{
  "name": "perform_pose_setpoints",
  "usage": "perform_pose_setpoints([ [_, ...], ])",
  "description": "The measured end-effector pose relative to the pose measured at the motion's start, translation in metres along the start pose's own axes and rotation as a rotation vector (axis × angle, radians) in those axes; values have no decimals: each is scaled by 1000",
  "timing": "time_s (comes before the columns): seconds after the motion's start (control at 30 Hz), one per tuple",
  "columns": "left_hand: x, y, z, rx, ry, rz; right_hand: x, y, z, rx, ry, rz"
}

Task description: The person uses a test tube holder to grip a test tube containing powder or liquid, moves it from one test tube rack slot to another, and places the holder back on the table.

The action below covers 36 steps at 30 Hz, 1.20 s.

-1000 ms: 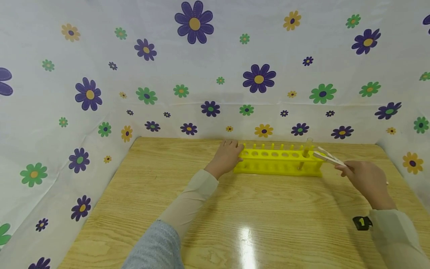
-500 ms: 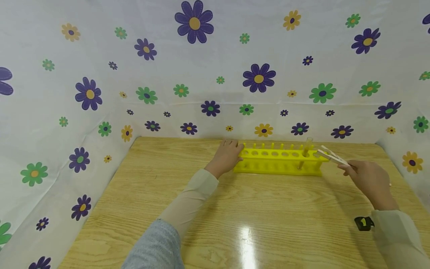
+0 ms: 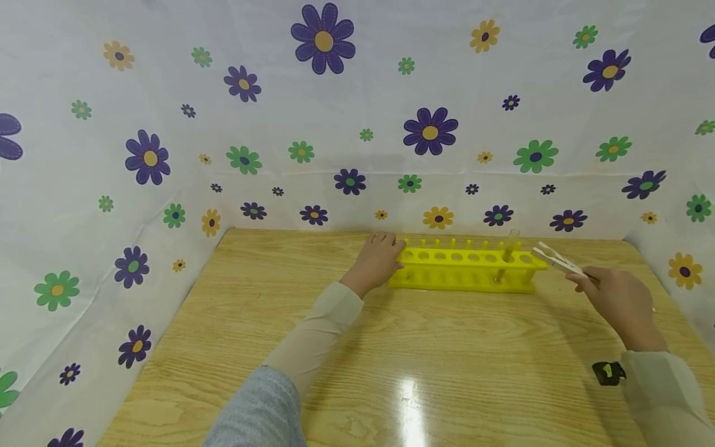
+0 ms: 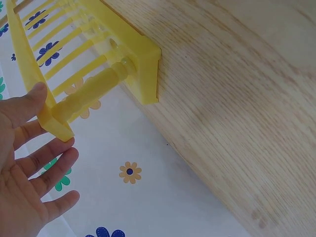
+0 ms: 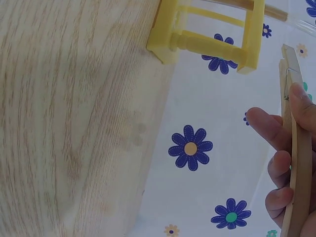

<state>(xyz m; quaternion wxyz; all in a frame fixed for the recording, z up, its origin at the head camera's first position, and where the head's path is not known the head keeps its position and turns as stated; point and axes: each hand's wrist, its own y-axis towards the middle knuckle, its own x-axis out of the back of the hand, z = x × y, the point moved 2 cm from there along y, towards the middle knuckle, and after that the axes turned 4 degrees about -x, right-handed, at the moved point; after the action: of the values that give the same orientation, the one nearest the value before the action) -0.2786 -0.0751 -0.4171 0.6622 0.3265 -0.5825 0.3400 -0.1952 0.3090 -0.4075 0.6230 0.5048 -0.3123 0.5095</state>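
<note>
A yellow test tube rack (image 3: pixel 460 284) stands lengthwise near the back of the table. My left hand (image 3: pixel 375 264) pinches the left end of its top bar, thumb on one side and fingertips on the other in the left wrist view. Toward the rack's right end, a test tube (image 3: pixel 512 241) with brownish contents sits in a hole, its clear rim above the bar. Just beyond that end, my right hand (image 3: pixel 620 304) holds a wooden test tube holder (image 3: pixel 560 261). Its tips lie apart from the tube, and nothing shows between them. The right wrist view shows the wooden handle (image 5: pixel 299 177) between thumb and fingers.
The wood-grain table (image 3: pixel 436 347) meets a white flower-printed cloth (image 3: pixel 357 99) behind the rack and at both sides. A black device (image 3: pixel 609 374) marked with a yellow 1 is at my right wrist. Pegs run along the rack's back edge.
My right hand has drawn the test tube holder to the right, away from the test tube and past the rack's end. My left hand and the rack have stayed put.
</note>
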Motion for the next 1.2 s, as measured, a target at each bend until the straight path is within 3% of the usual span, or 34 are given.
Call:
perform_pose_setpoints([
  [0.5, 1, -2, -1, -7, -15, 2, 0, -2, -3, -14, 3, 4],
  [1.2, 1, -1, 0, 1, -19, -14, 0, -2, -10, -137, 38, 67],
])
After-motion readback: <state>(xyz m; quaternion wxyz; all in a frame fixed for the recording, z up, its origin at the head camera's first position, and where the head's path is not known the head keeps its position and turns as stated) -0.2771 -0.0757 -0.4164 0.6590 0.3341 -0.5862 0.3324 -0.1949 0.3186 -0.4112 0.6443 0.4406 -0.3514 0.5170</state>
